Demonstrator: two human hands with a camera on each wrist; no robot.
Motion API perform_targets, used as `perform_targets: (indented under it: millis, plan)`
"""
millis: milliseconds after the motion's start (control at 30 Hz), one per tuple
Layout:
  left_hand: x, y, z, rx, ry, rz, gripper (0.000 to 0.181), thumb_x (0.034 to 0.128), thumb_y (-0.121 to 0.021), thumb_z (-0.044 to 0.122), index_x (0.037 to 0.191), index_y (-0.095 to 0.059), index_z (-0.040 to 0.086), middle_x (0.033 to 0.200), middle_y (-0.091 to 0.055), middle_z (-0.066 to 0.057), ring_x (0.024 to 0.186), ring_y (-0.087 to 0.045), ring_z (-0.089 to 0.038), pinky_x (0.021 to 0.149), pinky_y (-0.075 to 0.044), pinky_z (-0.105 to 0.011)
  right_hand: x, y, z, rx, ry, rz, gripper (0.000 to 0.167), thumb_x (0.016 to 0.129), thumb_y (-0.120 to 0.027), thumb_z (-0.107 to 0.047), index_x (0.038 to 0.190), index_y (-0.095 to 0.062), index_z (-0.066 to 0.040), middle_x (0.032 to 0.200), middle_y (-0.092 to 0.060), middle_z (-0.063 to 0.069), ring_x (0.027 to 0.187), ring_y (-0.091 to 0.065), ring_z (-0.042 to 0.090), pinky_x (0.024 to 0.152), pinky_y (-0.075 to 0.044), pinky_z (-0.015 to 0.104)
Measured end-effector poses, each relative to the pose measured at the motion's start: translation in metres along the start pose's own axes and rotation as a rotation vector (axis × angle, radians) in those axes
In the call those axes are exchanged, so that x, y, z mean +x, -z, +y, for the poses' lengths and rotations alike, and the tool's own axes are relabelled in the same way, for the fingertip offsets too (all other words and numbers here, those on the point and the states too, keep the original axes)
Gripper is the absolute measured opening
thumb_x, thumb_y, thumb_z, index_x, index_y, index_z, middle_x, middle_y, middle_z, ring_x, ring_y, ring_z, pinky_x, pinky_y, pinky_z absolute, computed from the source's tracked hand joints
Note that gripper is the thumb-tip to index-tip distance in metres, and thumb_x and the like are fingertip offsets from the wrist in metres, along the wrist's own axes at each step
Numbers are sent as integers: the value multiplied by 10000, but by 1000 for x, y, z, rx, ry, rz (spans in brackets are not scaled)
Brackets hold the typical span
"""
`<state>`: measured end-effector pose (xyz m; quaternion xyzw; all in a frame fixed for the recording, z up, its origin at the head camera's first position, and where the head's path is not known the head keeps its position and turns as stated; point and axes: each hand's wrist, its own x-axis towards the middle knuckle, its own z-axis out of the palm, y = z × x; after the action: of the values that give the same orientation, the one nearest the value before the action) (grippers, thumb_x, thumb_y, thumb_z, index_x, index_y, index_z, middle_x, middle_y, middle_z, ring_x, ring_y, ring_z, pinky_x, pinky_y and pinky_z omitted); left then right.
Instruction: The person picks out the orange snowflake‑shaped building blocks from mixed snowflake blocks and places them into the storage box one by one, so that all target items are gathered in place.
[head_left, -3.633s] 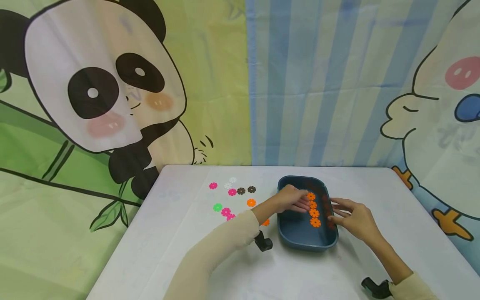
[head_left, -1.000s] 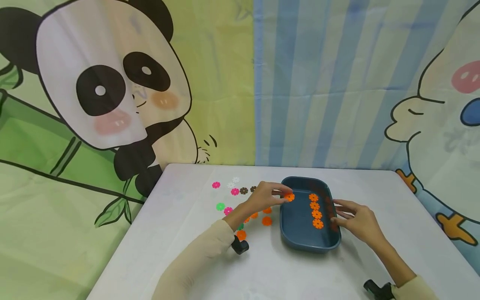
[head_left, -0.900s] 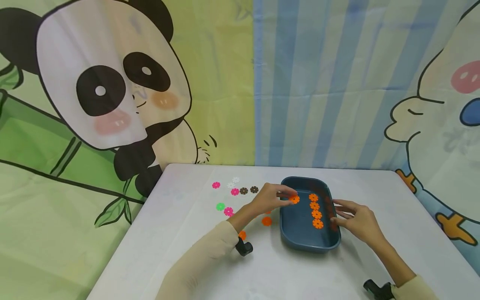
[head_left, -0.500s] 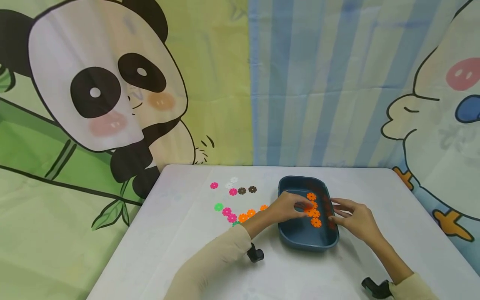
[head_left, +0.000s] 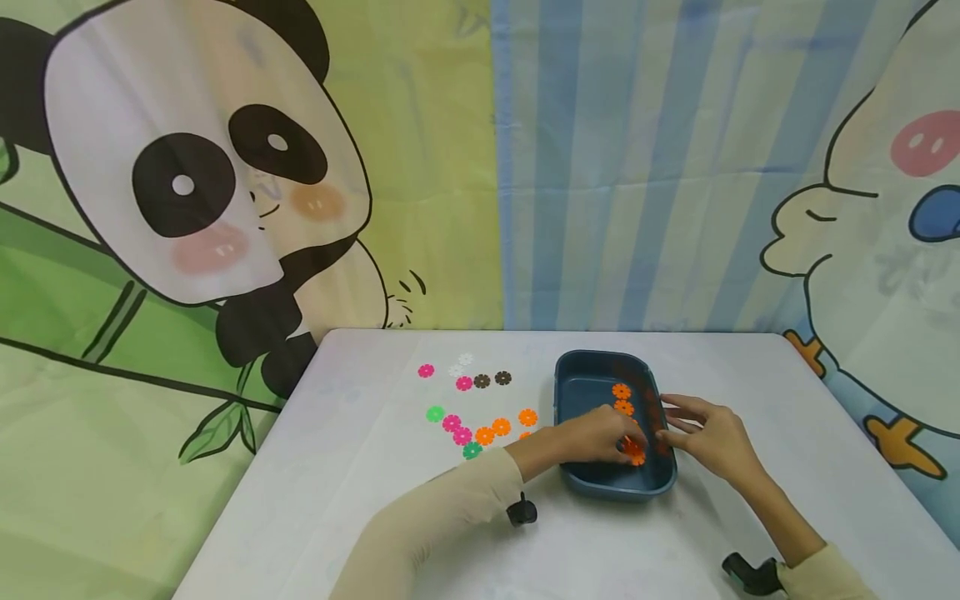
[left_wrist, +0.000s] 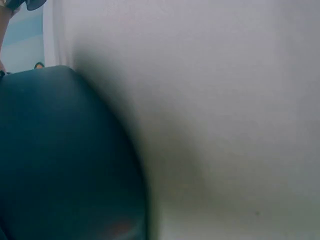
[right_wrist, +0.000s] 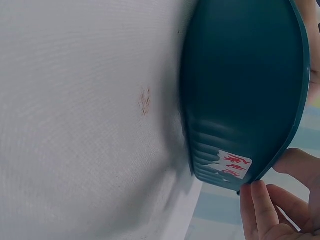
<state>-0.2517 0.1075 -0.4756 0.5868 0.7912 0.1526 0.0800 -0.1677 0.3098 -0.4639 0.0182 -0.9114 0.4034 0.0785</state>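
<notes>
A dark blue rectangular tray (head_left: 592, 367) stands on the white table. Inside it, orange flower-shaped discs (head_left: 622, 391) lie in a column along the right side. My left hand (head_left: 600, 435) reaches over the tray's left rim and pinches an orange flower-shaped disc (head_left: 635, 455) at the column's near end; the fingers hide part of the column. At the right rim, my right hand (head_left: 705, 433) holds the tray, thumb on the rim and fingers against the outer wall (right_wrist: 230, 100), as the right wrist view shows. The left wrist view shows only the tray's side (left_wrist: 65, 150) and tabletop.
Left of the tray lie loose flower-shaped discs: pink (head_left: 452, 423), light green (head_left: 435, 414), dark green (head_left: 472, 451), brown (head_left: 503, 378), white (head_left: 466, 360) and several orange (head_left: 501, 427). A printed curtain (head_left: 645, 167) hangs behind the table's back edge.
My left hand has carried an orange disc from the tray's left rim rightward and nearer, to the column's near end. My right hand stays on the right rim.
</notes>
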Motion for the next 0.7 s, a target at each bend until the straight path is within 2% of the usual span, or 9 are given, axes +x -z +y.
perform_targets:
  millis: [133,467,700]
  plan:
    - [5,-4,5,23,-5,-45,339,882,-739,212,1208,-690,133,1107,-686,87,927,-571,66,824,-406,-38,0,0,-1,-4,-9,4,601,794,-806,-104,1336,-567,-1,1201,-618,278,1038,-657,377,745,-570,303]
    - [6,-11,6,58,4,-92,342,880,-739,202,1208,-692,117,1081,-698,76,855,-574,62,775,-417,-33,-1,0,-1,10,2,3,594,801,-801,-105,1338,-568,-5,1189,-623,275,1033,-660,370,734,-571,293]
    - [7,-15,4,84,1,-88,344,873,-743,206,1202,-697,117,1058,-702,74,826,-561,65,769,-420,-31,-1,0,-1,17,8,8,591,798,-804,-109,1331,-572,1,1186,-624,279,1027,-662,370,728,-572,289]
